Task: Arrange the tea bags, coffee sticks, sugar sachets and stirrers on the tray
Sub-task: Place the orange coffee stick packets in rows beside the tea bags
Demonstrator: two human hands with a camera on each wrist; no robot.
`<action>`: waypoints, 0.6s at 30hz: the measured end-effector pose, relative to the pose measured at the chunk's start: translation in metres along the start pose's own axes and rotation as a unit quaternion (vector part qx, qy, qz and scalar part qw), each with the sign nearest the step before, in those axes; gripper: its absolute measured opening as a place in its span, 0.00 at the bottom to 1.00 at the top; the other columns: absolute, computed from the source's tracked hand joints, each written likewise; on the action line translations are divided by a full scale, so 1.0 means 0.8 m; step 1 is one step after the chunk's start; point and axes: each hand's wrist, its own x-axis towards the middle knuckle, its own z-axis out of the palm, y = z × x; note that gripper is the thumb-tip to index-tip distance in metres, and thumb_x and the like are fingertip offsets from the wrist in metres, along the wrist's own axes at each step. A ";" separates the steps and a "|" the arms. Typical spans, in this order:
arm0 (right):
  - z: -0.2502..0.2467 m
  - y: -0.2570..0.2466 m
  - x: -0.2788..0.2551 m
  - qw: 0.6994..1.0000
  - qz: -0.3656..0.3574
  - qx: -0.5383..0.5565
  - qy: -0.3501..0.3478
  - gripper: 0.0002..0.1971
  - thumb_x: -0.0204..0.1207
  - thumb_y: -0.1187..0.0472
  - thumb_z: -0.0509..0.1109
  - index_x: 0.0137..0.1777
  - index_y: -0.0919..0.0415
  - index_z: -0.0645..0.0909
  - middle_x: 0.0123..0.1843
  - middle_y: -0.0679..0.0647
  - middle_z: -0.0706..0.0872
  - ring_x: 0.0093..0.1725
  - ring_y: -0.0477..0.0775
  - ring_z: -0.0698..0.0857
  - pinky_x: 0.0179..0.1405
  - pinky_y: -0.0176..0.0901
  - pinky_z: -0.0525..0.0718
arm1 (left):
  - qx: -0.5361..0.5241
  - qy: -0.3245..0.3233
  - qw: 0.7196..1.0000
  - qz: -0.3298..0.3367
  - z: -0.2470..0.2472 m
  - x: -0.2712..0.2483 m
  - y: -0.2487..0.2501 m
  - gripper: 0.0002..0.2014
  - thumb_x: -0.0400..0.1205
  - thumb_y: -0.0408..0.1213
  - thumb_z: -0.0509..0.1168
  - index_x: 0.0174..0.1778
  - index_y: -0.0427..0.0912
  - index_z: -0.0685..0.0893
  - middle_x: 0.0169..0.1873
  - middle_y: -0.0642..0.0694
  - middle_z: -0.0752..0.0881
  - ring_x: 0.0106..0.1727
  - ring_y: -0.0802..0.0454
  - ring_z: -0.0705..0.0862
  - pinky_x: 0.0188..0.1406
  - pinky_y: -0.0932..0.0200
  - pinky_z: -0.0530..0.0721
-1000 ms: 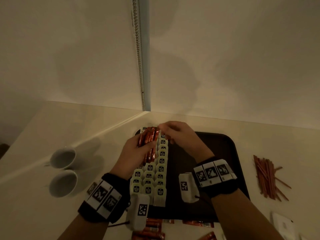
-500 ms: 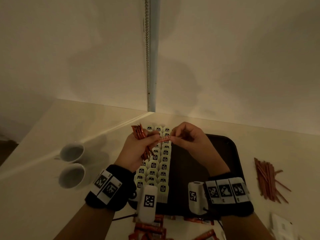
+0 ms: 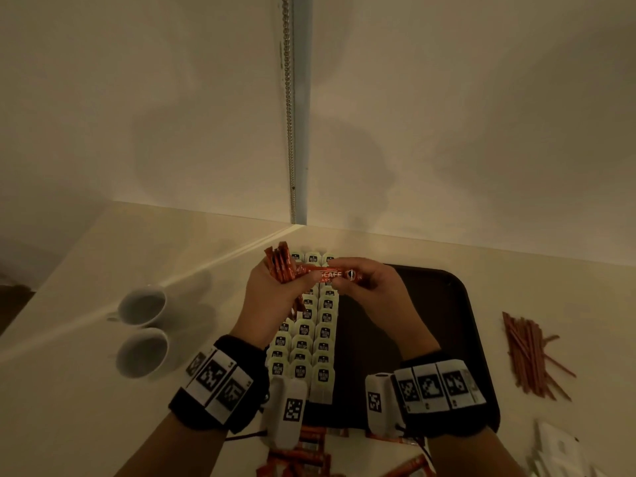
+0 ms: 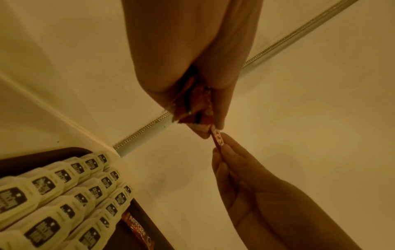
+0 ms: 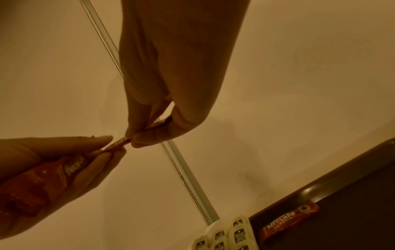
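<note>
From my remote seat I judged the job roughly a third done. The tea bags (image 3: 311,335) lay in three neat columns on the left of the dark tray (image 3: 457,325) — that part looked finished. My left hand (image 3: 272,297) was curled round a bundle of coffee sticks (image 3: 278,266), and my right hand (image 3: 373,287) pinched one Nescafé stick (image 3: 330,274) crosswise above the tea bags, its other end at the left thumb. One stick already lay on the tray (image 5: 288,219). More sticks (image 3: 299,456) waited on the counter's near edge, the stirrers (image 3: 530,352) sat in a heap right of the tray, and white packets (image 3: 557,449) (sugar, probably) stayed untouched.
</note>
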 end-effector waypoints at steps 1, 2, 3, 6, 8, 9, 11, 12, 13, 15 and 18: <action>0.002 0.001 0.000 1.000 0.001 0.004 0.002 0.14 0.72 0.65 0.74 0.58 0.57 0.85 0.53 0.50 0.88 0.52 0.46 0.85 0.53 0.38 0.85 | 0.010 0.009 1.000 0.010 0.001 0.000 0.000 0.16 0.71 0.29 0.77 0.27 0.58 0.85 0.36 0.41 0.89 0.43 0.36 0.89 0.43 0.45 0.88; 0.003 0.000 0.000 1.000 0.001 0.011 0.005 0.14 0.71 0.66 0.74 0.57 0.58 0.85 0.52 0.49 0.88 0.52 0.44 0.86 0.53 0.37 0.85 | 0.021 0.019 0.999 0.021 0.003 0.000 -0.001 0.14 0.71 0.30 0.77 0.28 0.55 0.85 0.36 0.43 0.89 0.41 0.40 0.89 0.40 0.51 0.89; 0.005 -0.001 0.000 1.000 -0.002 0.019 0.008 0.14 0.71 0.67 0.74 0.56 0.59 0.86 0.51 0.48 0.89 0.51 0.42 0.86 0.51 0.34 0.84 | 0.031 0.025 0.999 0.030 0.004 0.000 -0.001 0.13 0.70 0.31 0.77 0.31 0.54 0.83 0.36 0.44 0.89 0.40 0.44 0.89 0.38 0.55 0.88; 0.007 0.000 0.001 0.998 0.002 0.065 0.010 0.11 0.72 0.71 0.72 0.55 0.66 0.86 0.48 0.51 0.90 0.47 0.42 0.87 0.47 0.31 0.83 | 0.046 0.028 0.998 0.036 0.006 0.003 -0.002 0.11 0.70 0.34 0.78 0.35 0.47 0.80 0.36 0.45 0.89 0.42 0.47 0.90 0.46 0.50 0.88; 0.007 -0.001 0.002 0.995 0.014 0.101 0.012 0.10 0.73 0.71 0.71 0.54 0.68 0.86 0.46 0.53 0.90 0.44 0.43 0.88 0.45 0.31 0.84 | 0.042 0.028 0.998 0.031 0.006 0.004 -0.003 0.13 0.70 0.34 0.79 0.35 0.45 0.79 0.33 0.47 0.87 0.40 0.47 0.89 0.48 0.48 0.88; 0.006 -0.001 0.003 0.994 0.016 0.107 0.012 0.10 0.73 0.71 0.70 0.53 0.68 0.85 0.46 0.53 0.90 0.43 0.42 0.88 0.43 0.31 0.84 | 0.043 0.026 0.998 0.030 0.006 0.004 -0.003 0.13 0.69 0.34 0.79 0.35 0.45 0.78 0.31 0.48 0.86 0.39 0.49 0.89 0.48 0.49 0.88; 0.006 0.000 0.003 0.993 0.022 0.114 0.011 0.09 0.73 0.71 0.70 0.52 0.68 0.85 0.45 0.54 0.89 0.42 0.41 0.87 0.41 0.31 0.84 | 0.039 0.017 0.998 0.035 0.007 0.005 -0.003 0.14 0.69 0.34 0.79 0.35 0.44 0.78 0.28 0.52 0.84 0.35 0.55 0.87 0.45 0.54 0.87; 0.007 0.000 0.003 0.991 0.032 0.129 0.008 0.08 0.74 0.70 0.70 0.52 0.67 0.85 0.45 0.54 0.89 0.41 0.43 0.87 0.40 0.31 0.84 | 0.038 0.016 0.998 0.040 0.007 0.005 -0.002 0.14 0.69 0.34 0.79 0.34 0.43 0.77 0.27 0.53 0.83 0.34 0.57 0.85 0.43 0.57 0.86; 0.008 0.000 0.003 0.988 0.048 0.149 0.006 0.08 0.74 0.69 0.70 0.51 0.66 0.85 0.44 0.54 0.89 0.40 0.44 0.87 0.39 0.32 0.84 | 0.040 0.019 0.998 0.044 0.007 0.005 -0.002 0.14 0.69 0.34 0.79 0.35 0.42 0.77 0.27 0.52 0.83 0.32 0.57 0.85 0.40 0.59 0.85; 0.009 0.000 0.004 0.978 0.085 0.189 -0.002 0.07 0.73 0.67 0.69 0.50 0.64 0.84 0.40 0.54 0.88 0.36 0.45 0.87 0.35 0.32 0.84 | 0.050 0.029 0.996 0.062 0.008 0.006 0.000 0.14 0.68 0.33 0.79 0.35 0.41 0.77 0.27 0.49 0.83 0.30 0.57 0.84 0.34 0.61 0.84; 0.009 0.000 0.007 0.954 0.136 0.267 -0.008 0.08 0.75 0.70 0.66 0.52 0.67 0.83 0.38 0.53 0.89 0.34 0.43 0.86 0.33 0.29 0.84 | 0.029 0.055 0.995 0.072 0.010 0.006 0.000 0.14 0.68 0.32 0.80 0.33 0.42 0.78 0.28 0.47 0.85 0.33 0.49 0.87 0.38 0.57 0.87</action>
